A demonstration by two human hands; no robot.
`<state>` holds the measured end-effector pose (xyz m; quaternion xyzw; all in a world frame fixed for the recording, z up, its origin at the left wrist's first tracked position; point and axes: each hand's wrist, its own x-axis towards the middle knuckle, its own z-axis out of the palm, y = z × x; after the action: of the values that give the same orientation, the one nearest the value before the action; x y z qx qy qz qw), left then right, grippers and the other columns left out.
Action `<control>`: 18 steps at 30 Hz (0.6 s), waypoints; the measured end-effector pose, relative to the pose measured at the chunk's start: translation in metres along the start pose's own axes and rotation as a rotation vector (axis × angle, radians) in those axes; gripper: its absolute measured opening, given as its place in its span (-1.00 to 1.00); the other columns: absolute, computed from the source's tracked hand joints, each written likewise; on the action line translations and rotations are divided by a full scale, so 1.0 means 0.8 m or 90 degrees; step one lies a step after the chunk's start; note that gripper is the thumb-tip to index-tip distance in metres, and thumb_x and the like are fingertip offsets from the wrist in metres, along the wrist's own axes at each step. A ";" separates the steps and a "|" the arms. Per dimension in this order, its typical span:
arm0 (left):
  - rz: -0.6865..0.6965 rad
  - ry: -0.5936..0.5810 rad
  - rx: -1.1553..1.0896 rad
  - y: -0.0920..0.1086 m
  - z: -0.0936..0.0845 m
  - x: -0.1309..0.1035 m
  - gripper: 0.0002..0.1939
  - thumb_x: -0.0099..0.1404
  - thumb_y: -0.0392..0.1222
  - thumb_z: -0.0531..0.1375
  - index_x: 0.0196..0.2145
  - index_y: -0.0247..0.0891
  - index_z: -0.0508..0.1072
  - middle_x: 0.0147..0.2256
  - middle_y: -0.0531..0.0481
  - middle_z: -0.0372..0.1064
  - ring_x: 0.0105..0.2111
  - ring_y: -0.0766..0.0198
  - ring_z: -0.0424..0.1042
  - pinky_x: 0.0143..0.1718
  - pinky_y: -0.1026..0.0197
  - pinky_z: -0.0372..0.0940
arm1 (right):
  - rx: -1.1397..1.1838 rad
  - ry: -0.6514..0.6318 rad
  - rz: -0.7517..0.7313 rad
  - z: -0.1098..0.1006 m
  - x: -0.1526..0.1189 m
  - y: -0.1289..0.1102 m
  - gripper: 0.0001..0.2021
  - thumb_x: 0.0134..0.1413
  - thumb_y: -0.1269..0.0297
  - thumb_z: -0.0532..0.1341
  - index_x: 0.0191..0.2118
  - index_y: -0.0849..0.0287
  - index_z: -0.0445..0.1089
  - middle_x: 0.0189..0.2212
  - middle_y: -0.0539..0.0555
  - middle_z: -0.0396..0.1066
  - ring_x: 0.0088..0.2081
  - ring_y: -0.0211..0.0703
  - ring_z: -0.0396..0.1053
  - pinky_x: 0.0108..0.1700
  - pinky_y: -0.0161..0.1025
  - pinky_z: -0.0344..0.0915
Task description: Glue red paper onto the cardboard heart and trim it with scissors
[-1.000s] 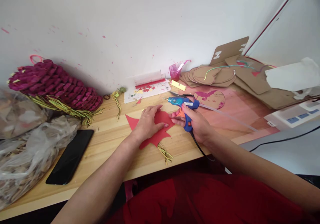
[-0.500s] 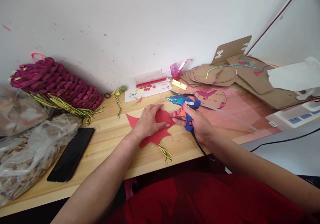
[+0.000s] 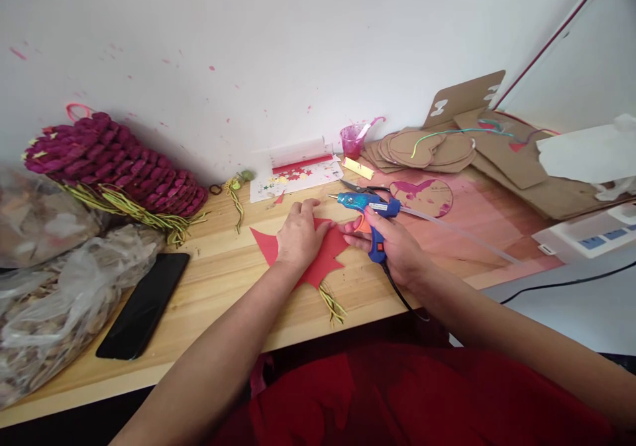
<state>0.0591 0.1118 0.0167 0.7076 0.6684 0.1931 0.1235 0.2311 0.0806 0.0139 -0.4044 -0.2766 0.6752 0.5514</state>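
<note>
A jagged red paper shape (image 3: 328, 258) lies on the wooden table. My left hand (image 3: 299, 235) rests on top of it, palm down, thumb and fingers apart. Yellow-green yarn strands (image 3: 332, 304) stick out from under the paper's near edge. In my right hand (image 3: 401, 246) is a blue glue gun (image 3: 358, 202), its nozzle pointing left above the table. A finger lies at the orange trigger, and a long clear glue stick (image 3: 460, 232) runs out of the back. The fingertips of this hand are close to the paper's right edge.
Pruning shears (image 3: 370, 188) and a painted cardboard heart (image 3: 422, 197) lie behind the glue gun. Cardboard pieces (image 3: 447, 149) and a white power strip (image 3: 589, 230) are at right. Leftward are a magenta pinecone-like piece (image 3: 124, 161), a plastic bag (image 3: 74, 300) and a black phone (image 3: 144, 305).
My left hand has shifted slightly up and right on the red paper, its thumb now higher near the paper's upper edge. The glue gun stays in my right hand, almost unmoved.
</note>
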 end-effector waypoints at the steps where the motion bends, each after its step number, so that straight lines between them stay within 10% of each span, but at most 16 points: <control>1: -0.006 0.007 0.013 0.002 0.000 0.000 -0.55 0.36 0.01 0.22 0.15 -0.10 0.32 0.05 -0.12 0.35 -0.03 0.05 0.46 -0.18 0.08 0.39 | 0.003 0.006 0.001 0.000 0.000 0.000 -0.71 0.00 0.08 0.41 -0.22 0.09 0.42 -0.34 0.02 0.54 -0.19 -0.06 0.56 -0.17 -0.14 0.55; 12: 0.072 0.032 -0.107 -0.028 -0.001 0.015 -0.67 0.34 -0.36 0.10 0.02 -0.20 0.46 -0.04 -0.13 0.40 -0.05 0.13 0.46 0.09 0.02 0.35 | -0.019 -0.010 0.003 0.001 -0.002 -0.003 -0.69 0.01 0.02 0.40 -0.25 0.10 0.43 -0.37 0.04 0.54 -0.14 -0.03 0.55 -0.11 -0.12 0.52; 18: 0.119 0.084 -0.183 -0.051 -0.025 -0.046 -0.68 0.38 -0.28 0.09 0.05 -0.21 0.46 -0.01 -0.12 0.47 -0.12 0.19 0.48 -0.02 0.06 0.41 | -0.012 -0.025 -0.002 -0.001 -0.003 -0.003 -0.66 -0.02 -0.04 0.40 -0.33 0.11 0.41 -0.33 0.06 0.54 -0.09 -0.02 0.52 -0.06 -0.09 0.49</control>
<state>0.0121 0.0769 0.0130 0.7277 0.5716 0.3433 0.1608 0.2332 0.0788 0.0161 -0.3957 -0.2948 0.6795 0.5429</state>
